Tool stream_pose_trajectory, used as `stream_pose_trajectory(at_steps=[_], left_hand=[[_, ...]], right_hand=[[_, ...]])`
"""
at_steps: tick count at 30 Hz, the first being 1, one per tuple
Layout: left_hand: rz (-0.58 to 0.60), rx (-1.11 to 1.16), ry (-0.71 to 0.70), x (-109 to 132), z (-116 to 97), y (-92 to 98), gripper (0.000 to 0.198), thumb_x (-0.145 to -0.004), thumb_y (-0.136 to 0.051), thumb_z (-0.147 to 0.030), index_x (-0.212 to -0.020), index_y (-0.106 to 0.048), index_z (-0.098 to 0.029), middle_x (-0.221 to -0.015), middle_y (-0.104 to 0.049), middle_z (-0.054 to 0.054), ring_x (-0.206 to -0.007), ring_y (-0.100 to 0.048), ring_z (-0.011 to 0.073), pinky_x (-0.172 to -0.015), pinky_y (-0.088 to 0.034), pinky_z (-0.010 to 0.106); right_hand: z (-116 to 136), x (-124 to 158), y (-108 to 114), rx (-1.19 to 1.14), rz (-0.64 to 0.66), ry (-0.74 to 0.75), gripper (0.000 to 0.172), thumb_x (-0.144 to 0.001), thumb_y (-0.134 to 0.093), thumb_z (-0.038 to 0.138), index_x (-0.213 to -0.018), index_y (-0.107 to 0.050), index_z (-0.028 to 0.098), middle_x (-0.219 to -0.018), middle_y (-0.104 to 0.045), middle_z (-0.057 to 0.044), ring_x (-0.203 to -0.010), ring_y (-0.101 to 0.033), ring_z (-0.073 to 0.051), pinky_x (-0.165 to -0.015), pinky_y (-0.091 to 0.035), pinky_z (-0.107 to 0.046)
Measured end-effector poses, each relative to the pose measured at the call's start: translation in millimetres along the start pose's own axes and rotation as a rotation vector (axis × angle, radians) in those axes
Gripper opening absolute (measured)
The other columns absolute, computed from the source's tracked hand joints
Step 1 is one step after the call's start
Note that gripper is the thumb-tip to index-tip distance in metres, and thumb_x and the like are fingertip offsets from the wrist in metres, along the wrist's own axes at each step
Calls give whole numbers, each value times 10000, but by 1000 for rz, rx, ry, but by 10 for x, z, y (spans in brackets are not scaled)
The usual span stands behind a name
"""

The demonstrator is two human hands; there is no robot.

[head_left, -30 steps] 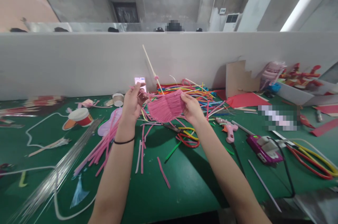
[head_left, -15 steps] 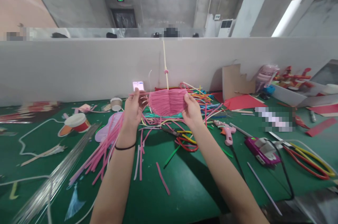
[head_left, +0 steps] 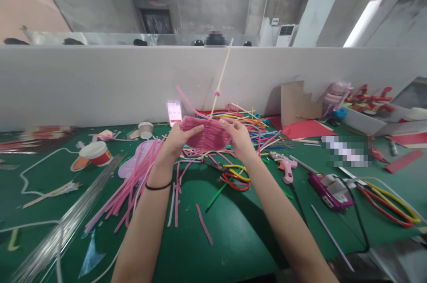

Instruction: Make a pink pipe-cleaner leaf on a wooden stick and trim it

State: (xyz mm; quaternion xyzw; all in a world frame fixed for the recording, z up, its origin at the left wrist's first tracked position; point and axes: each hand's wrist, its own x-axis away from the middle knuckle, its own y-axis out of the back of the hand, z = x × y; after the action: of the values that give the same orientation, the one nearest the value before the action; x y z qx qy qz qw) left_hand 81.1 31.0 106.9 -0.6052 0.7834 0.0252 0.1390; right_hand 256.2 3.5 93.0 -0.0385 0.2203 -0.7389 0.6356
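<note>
Nearby, loose pipe cleaners (head_left: pixel 133 185) and glue gun (head_left: pixel 285 168) flank the hands (head_left: pixel 208 138).

**One head-worn view, forward and down**

We see from a single camera on the person's head, facing forward and tilted down across the green counter (head_left: pixel 233 238). Both forearms reach in from the bottom edge, close to the lens. The white partition (head_left: pixel 83 82) crosses mid-frame, with the concrete wall farther back. With only one view, nothing overlaps. Heights look squeezed.
</note>
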Motion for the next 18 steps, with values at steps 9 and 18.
stream_pose_trajectory(at_steps=[9,18], left_hand=[[-47,-187,-103,-26,-23,-2,399,-585,-841,-325,-937,-730,-173,-898,-746,72,-837,-682,227,-768,-522,333],[-128,-236,-55,-105,481,148,363,-531,-855,-383,-781,-715,-159,-793,-709,44,-719,-643,174,-674,-488,269]], right_hand=[[-116,-33,67,244,64,129,280,-668,-766,442,-824,-757,209,-825,-742,-18,-784,-659,-188,-758,-487,-308],[-523,-55,116,445,66,164,212,-705,-724,392,-787,-756,199,-786,-738,-13,-767,-650,-182,-774,-477,-304]])
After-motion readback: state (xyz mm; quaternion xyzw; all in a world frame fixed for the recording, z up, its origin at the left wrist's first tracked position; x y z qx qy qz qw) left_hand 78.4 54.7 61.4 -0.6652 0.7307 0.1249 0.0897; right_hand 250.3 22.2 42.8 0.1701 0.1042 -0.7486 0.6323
